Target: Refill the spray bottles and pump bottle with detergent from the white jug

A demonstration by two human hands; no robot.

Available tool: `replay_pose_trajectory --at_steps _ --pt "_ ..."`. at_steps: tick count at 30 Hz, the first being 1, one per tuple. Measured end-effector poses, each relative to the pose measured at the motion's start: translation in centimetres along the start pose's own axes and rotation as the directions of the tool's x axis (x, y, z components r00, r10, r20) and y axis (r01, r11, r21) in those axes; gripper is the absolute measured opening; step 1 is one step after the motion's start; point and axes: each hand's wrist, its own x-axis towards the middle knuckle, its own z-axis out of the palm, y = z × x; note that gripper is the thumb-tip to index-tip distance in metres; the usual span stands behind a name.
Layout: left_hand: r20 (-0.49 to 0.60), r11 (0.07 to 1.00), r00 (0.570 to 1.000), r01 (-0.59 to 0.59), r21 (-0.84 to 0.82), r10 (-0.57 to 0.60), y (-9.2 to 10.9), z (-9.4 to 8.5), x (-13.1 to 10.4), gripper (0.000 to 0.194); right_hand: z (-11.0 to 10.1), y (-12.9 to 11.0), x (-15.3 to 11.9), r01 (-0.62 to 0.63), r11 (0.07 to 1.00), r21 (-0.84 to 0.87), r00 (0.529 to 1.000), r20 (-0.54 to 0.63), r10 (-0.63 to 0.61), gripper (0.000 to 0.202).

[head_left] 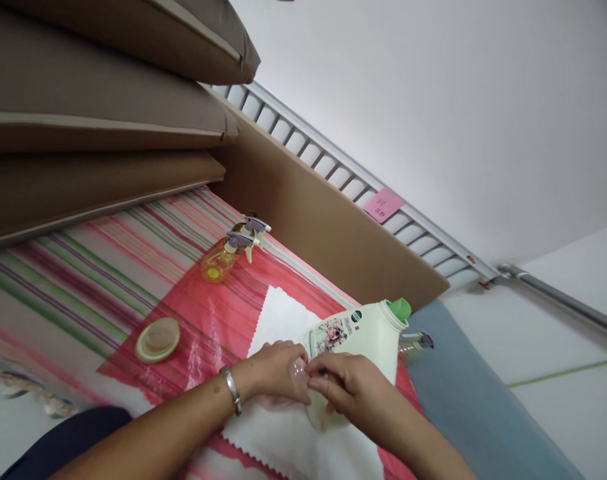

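Observation:
My left hand (282, 368), with a silver bracelet at the wrist, is closed round a small clear, pinkish object (299, 373). Its fingers hide most of that object. Just to the right, my right hand (341, 380) is pinched at the object's edge; whatever lies between its fingertips is too small to make out. Behind both hands a pale green jug (376, 333) with a flower label and a green spout leans over a white cloth (278, 320) with zigzag edges. The cloth lies on a red translucent sheet (198, 313).
Two spray bottles (218, 262) stand at the sheet's far edge, another (411, 345) beyond the jug. A round pale lid or dish (157, 340) is on the left. Stacked cushions (103, 100), a tan board (333, 227) and a white radiator (341, 177) border the striped fabric (73, 280).

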Motion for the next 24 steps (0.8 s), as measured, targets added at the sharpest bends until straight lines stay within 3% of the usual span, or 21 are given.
replay_pose_trajectory --at_steps 3,5,8,11,14,17,20,22,24 --pt "-0.052 0.999 0.998 -0.034 -0.006 0.034 -0.4 0.6 0.1 0.049 -0.2 0.2 -0.3 -0.067 0.998 -0.018 0.998 -0.013 0.067 0.019" --pt "-0.081 0.999 0.996 -0.043 -0.018 0.042 -0.6 0.9 0.0 0.052 -0.5 0.6 -0.3 -0.119 0.992 -0.044 0.978 -0.179 0.109 0.019" --pt "-0.101 0.998 0.994 -0.052 -0.035 0.048 -0.7 1.0 -0.1 0.056 -0.9 1.7 0.0 -0.223 0.974 -0.049 0.887 -0.425 0.182 0.029" --pt "-0.099 0.998 0.993 -0.061 -0.02 0.059 -0.5 1.0 -0.3 0.053 -0.4 3.3 0.8 -0.316 0.949 0.005 0.897 -0.324 0.3 0.043" --pt "-0.108 0.998 0.992 -0.057 0.004 0.057 -0.2 1.1 -0.3 0.056 0.4 4.1 1.4 -0.344 0.939 0.003 0.914 -0.228 0.335 0.035" --pt "-0.094 0.998 0.994 -0.053 0.014 0.054 -0.1 1.1 -0.3 0.056 0.6 3.4 1.5 -0.216 0.973 -0.077 0.963 -0.18 0.199 0.029" --pt "-0.1 0.999 0.994 -0.035 0.004 0.035 -0.1 0.9 -0.4 0.056 0.2 2.4 1.3 -0.03 0.978 -0.204 0.987 -0.161 -0.004 0.043" --pt "-0.11 1.0 0.994 -0.027 -0.003 0.027 -0.1 0.9 -0.5 0.057 -0.1 2.1 1.2 -0.082 0.967 -0.24 0.978 -0.204 0.032 0.043" --pt "-0.107 1.0 0.994 -0.031 -0.002 0.031 -0.2 1.0 -0.5 0.057 -0.3 2.2 1.1 -0.167 0.951 -0.259 0.973 -0.2 0.116 0.028"
